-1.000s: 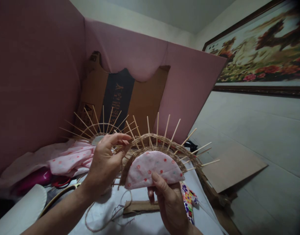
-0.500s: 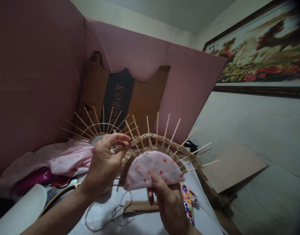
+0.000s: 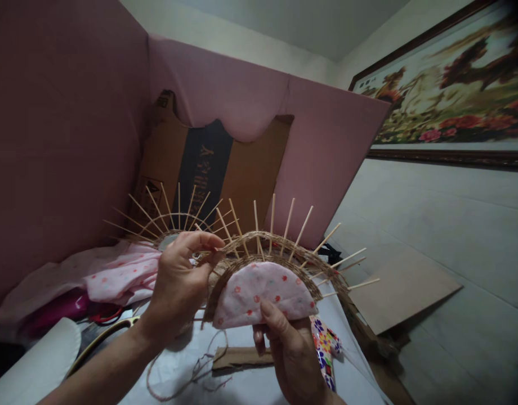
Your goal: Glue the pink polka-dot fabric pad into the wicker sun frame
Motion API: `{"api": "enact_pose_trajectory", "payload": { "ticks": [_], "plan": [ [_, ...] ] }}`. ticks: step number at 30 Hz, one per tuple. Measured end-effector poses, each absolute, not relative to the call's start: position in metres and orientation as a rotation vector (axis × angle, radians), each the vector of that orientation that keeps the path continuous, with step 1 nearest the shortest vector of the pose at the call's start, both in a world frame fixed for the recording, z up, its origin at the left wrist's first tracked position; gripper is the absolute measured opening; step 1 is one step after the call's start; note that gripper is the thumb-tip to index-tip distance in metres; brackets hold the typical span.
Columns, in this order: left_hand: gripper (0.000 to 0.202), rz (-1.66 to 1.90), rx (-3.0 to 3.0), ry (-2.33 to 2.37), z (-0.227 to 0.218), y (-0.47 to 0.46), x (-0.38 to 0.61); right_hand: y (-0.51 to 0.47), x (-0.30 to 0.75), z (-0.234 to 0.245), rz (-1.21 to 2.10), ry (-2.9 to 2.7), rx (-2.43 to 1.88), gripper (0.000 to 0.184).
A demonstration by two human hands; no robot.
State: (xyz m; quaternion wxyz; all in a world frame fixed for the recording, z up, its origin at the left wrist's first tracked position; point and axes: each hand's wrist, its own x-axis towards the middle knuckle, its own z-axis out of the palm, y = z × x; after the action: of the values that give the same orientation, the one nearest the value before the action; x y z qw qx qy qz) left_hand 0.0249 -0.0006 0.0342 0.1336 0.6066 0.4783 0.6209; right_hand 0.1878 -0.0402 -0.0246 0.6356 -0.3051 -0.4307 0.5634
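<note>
My right hand (image 3: 290,351) grips the bottom of a half-round piece covered in pink flowered cloth (image 3: 259,292), held upright. Twine is woven in rows (image 3: 284,250) round its curved edge, between thin wooden sticks (image 3: 303,225) that fan outward. At the left end of that edge, my left hand (image 3: 181,287) pinches the twine, thumb and fingertips closed together. A loose tail of twine (image 3: 187,379) hangs down to the white table cover below.
Behind stands a second stick-rimmed piece (image 3: 174,225), beside crumpled pink flowered cloth (image 3: 119,275). Pink-covered cardboard walls (image 3: 65,129) enclose the back and left. A cardboard strip (image 3: 237,357), a flowered scrap (image 3: 326,346), red-handled scissors (image 3: 102,315) and a white plate (image 3: 39,360) lie on the table.
Almost nothing differs. My left fingers have closed slightly tighter on the twine at the left end of the weave; the half-round piece stays where it was.
</note>
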Motion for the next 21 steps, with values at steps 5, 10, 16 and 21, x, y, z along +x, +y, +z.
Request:
{"api": "enact_pose_trajectory", "payload": {
  "ticks": [5, 10, 16, 21],
  "plan": [
    [0.006, 1.8, 1.7, 1.366, 0.0338, -0.0003, 0.0272, -0.0405, 0.1877, -0.0242, 1.29, -0.966, -0.699, 0.016],
    [0.009, 1.81, 1.683, 1.347, 0.0321, 0.0012, 0.0262, -0.0399, 0.1889, -0.025, 1.288, -0.991, -0.701, 0.016],
    [0.01, 1.803, 1.675, 1.347, 0.0334, 0.0011, 0.0248, -0.0394, 0.1885, -0.0253, 1.278, -0.984, -0.695, 0.016],
    [0.012, 1.794, 1.668, 1.299, 0.0332, 0.0016, 0.0237, -0.0393, 0.1873, -0.0235, 1.292, -0.95, -0.691, 0.016]
  ]
}}
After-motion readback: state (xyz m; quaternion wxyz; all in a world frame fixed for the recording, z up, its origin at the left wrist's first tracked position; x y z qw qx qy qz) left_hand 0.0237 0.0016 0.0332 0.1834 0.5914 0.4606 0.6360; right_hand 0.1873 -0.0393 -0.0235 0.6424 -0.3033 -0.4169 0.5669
